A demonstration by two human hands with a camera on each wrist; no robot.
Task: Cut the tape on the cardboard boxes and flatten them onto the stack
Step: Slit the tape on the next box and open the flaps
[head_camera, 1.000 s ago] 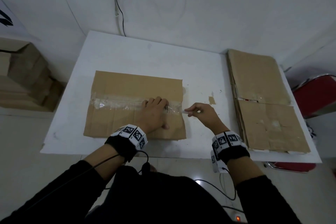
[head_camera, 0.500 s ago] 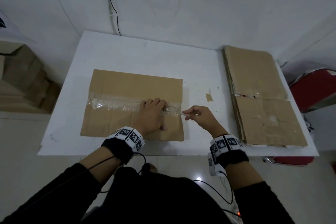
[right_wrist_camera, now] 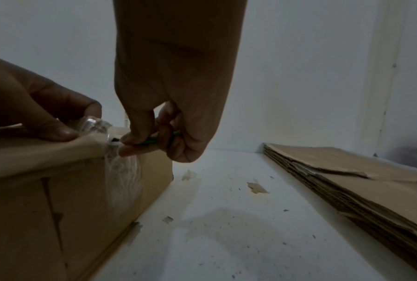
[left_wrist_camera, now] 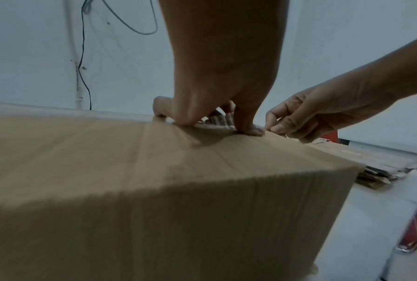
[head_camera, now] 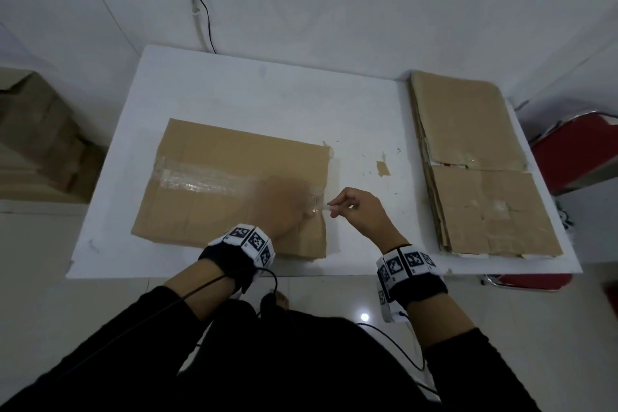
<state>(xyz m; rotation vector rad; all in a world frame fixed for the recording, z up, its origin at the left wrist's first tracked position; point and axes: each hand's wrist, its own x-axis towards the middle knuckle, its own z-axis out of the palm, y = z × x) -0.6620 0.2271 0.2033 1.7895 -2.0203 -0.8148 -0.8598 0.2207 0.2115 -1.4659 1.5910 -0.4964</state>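
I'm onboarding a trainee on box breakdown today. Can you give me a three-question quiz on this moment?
1. True or false: the left hand presses on the taped cardboard box.
2. What does the right hand pinch? A) small cutter B) marker C) tape roll
3. On which side of the white table is the stack of flattened boxes?

Key: 1 true; 2 A, a small green-handled cutter at the clear tape; 3 the person's right.

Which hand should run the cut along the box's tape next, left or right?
Right. The right hand already pinches a small green-handled cutter at the tape on the box's right edge; the left hand presses the box top, steadying it.
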